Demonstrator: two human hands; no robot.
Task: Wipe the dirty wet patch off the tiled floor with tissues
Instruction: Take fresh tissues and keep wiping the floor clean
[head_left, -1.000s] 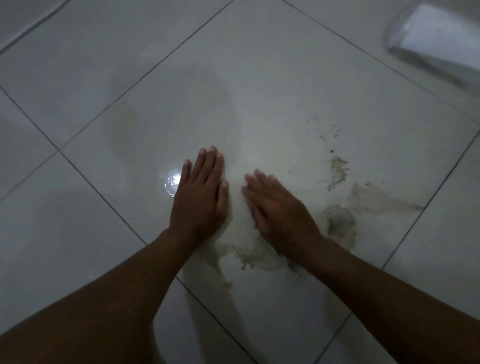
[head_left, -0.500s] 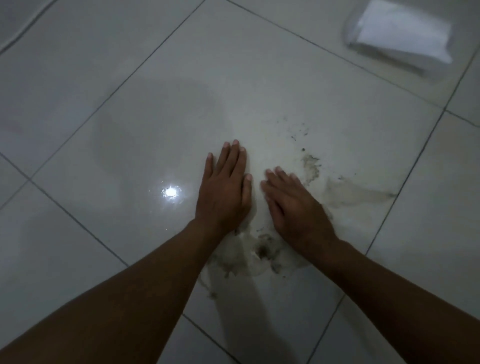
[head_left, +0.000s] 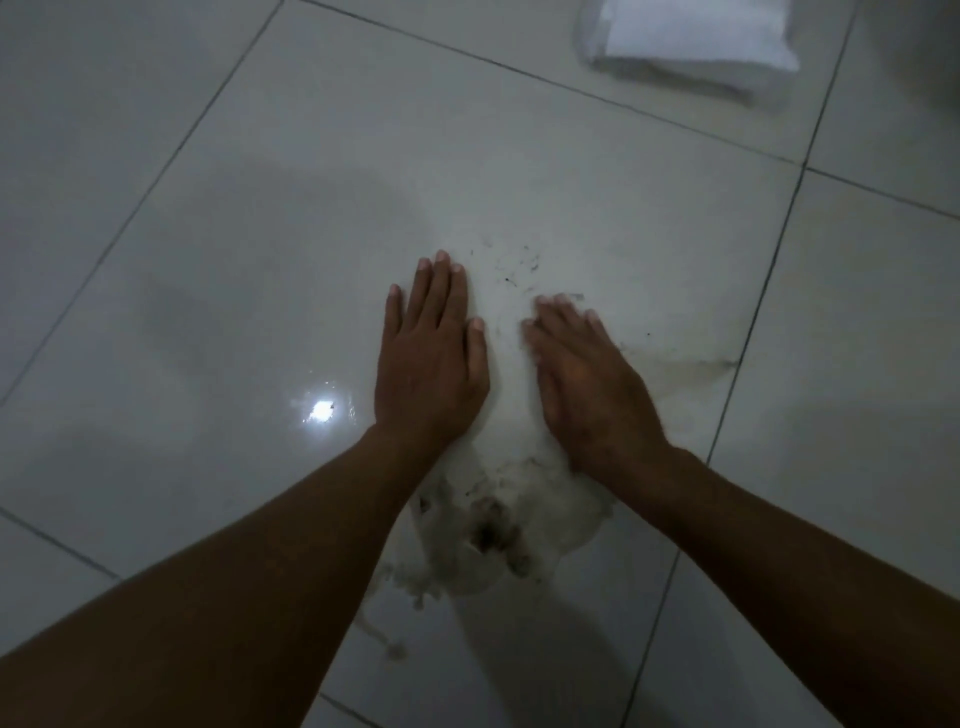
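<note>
White soggy tissue sheet (head_left: 501, 415) flat on glossy grey tiled floor (head_left: 260, 234) | left hand (head_left: 428, 358), right hand (head_left: 587, 384) press it, fingers straight, gripping nothing | brown dirty wet patch (head_left: 691, 369) streaks just right of tissue, long axis sideways; right hand nearer

Two hands lie flat at the frame's centre, the left hand (head_left: 428, 364) and the right hand (head_left: 587, 379). One soaked tissue (head_left: 506, 499) spreads beneath them. One tissue pack (head_left: 691, 47) sits upper right. One dirty streak (head_left: 685, 366) runs right of centre.
</note>
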